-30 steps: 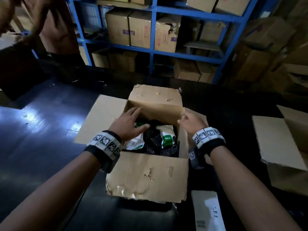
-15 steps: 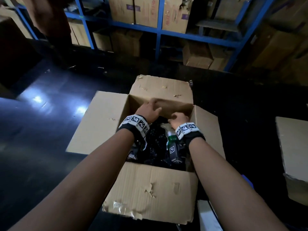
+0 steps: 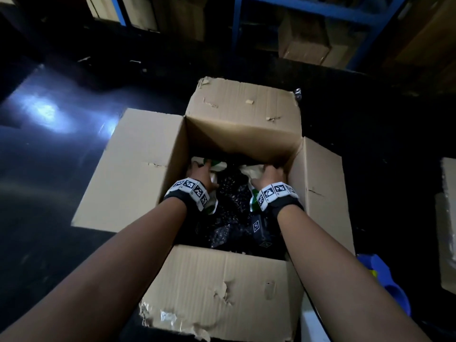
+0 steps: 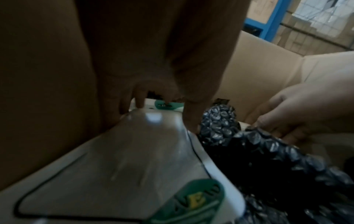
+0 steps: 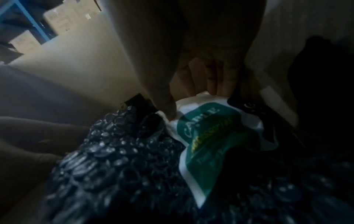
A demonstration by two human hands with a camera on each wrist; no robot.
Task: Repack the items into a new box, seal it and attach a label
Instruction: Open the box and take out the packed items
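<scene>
An open cardboard box (image 3: pixel 209 287) stands on the dark table with its flaps spread. Inside lie black bubble wrap (image 3: pixel 232 193) and two white-and-green pouches. My left hand (image 3: pixel 201 172) reaches down at the box's left wall. In the left wrist view its fingers (image 4: pixel 139 103) and thumb curl over the top edge of the left pouch (image 4: pixel 124 159), which has a clear window. My right hand (image 3: pixel 269 174) is at the right wall and pinches the top of the right pouch (image 5: pixel 206 136), printed "CABLE", between thumb (image 5: pixel 168 109) and fingers.
A second cardboard box (image 3: pixel 447 218) stands at the right edge. A blue object (image 3: pixel 380 280) and a white sheet (image 3: pixel 311 324) lie near the box's right front corner. Blue shelving (image 3: pixel 306 11) with cartons runs along the back.
Both hands have gone from the box's rim and flaps down into the box, and each has taken hold of a pouch. The head view has tilted downward and closer.
</scene>
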